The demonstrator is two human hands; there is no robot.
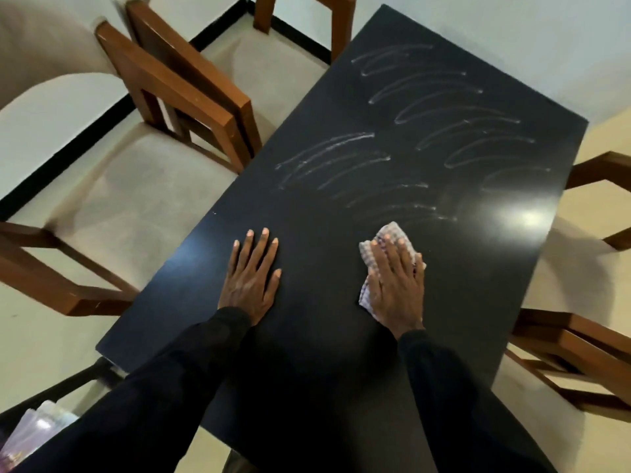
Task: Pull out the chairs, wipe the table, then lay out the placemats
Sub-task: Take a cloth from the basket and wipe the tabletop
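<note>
1. Nearest me, low at the left below the bench's edge, lies a pale glossy stack point(37, 428). It may be the placemats, but I cannot tell.
2. My 2 black sleeves point(170, 387) reach forward over the black, matte, rectangular bench point(317, 206). Its long axis runs away from me toward the upper right.
3. My left hand point(251, 278) lies flat on the bare bench, fingers straight and a little spread, holding nothing. I judge it is only bracing me.
4. My right hand point(396, 285) is well apart from it, to the right. It is flat too, with straight fingers pressing down on the small, crumpled, grey-and-white checked cloth point(367, 295). The cloth is pinned under my palm rather than gripped, and it shows past my fingertips and along the hand's left side.
5. Beyond the cloth, whitish curved wipe streaks point(444, 97) cover the middle and far part of the bench, while the strip between the cloth and me shows none. So I judge the unwiped part lies toward me and to the left. The right hand, already on the cloth, would draw back along the long axis.
6. Brown wooden chairs with beige cushioned seats stand at both sides. The left ones point(191, 97) stand clear of the bench. The right ones point(580, 339) are partly hidden by it.
</note>
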